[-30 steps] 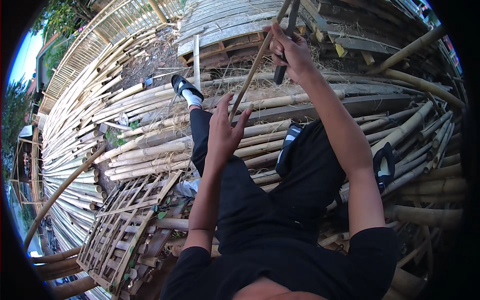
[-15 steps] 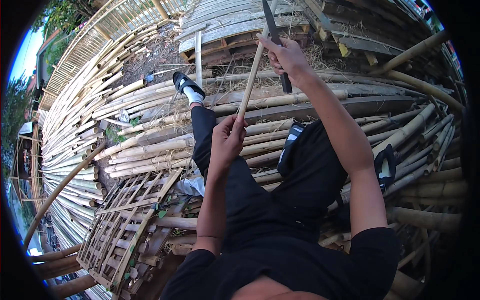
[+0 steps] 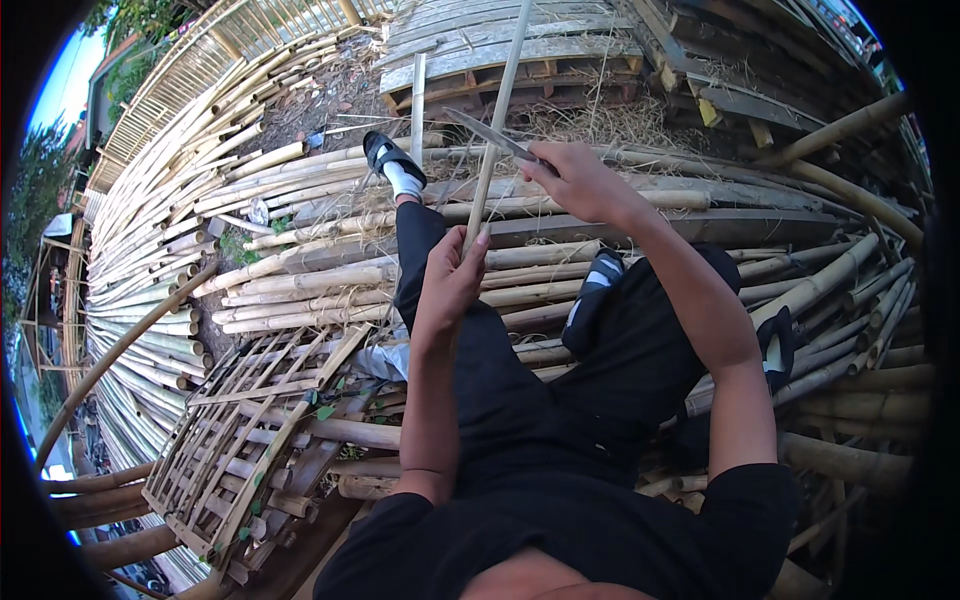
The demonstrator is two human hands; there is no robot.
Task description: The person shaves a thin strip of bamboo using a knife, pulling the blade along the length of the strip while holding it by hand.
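Above round bamboo poles [image 3: 310, 298], hands [image 3: 452, 280] around slim strip [image 3: 484, 185] (left), pointed metal knife [image 3: 472, 125] (right).

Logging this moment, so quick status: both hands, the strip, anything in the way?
Left hand gripping pale strip. Right hand holding knife, blade crossing strip in view; contact unclear. Bamboo poles lie below, none seen between hands.

A dark-handled knife [image 3: 517, 149] crosses a pale, slanting strip [image 3: 505, 88].

the right hand [image 3: 578, 180] has come lower, its knife [image 3: 510, 146] swung leftward.
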